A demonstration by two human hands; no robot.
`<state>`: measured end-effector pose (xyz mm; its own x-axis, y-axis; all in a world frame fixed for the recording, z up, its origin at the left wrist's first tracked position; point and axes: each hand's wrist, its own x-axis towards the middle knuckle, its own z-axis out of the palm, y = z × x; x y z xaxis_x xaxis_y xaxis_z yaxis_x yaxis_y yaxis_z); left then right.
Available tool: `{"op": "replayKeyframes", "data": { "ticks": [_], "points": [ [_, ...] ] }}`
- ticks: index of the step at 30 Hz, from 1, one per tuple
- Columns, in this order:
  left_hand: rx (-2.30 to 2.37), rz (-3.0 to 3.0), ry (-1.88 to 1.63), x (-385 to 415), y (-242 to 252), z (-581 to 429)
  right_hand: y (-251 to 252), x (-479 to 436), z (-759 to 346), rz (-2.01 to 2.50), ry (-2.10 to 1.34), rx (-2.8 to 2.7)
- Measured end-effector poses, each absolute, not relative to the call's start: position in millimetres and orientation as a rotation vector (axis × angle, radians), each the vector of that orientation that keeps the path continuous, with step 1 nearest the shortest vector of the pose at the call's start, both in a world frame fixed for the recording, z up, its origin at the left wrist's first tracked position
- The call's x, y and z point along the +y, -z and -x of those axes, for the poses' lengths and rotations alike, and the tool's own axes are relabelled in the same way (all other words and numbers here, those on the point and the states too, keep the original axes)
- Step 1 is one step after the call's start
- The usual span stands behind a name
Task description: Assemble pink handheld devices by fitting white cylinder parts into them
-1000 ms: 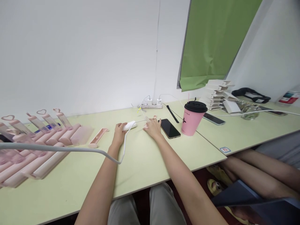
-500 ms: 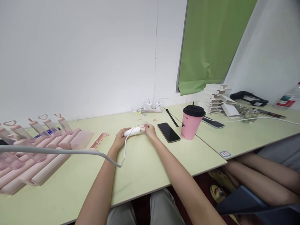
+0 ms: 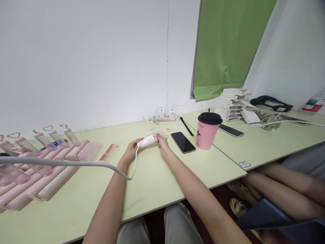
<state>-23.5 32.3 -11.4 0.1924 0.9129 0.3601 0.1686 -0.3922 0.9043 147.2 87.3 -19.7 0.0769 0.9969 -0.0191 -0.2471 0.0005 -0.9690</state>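
Behind cable [image 3: 76,163], nr phone [image 3: 183,142] & cup [image 3: 207,136], both hands [image 3: 130,151] grip wht tube [image 3: 147,141], apparently.

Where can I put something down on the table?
On the table, there's bare room between the left forearm and right forearm, nearer than the white tube. Another patch lies right of the right forearm, nearer than the phone and cup. Pink tubes crowd the left, except near the front.
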Motion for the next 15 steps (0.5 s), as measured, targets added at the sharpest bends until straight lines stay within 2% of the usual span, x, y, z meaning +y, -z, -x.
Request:
{"op": "replayKeyframes", "data": {
  "ticks": [10,15],
  "points": [
    [0.996,-1.695,-1.255,26.6,6.8,23.7,8.7,78.5,-150.9,0.815,-1.703,-0.884],
    [0.989,-1.662,-1.285,28.9,9.4,26.3,9.5,76.3,-150.4,0.752,-1.761,-0.963]
  ]
}}
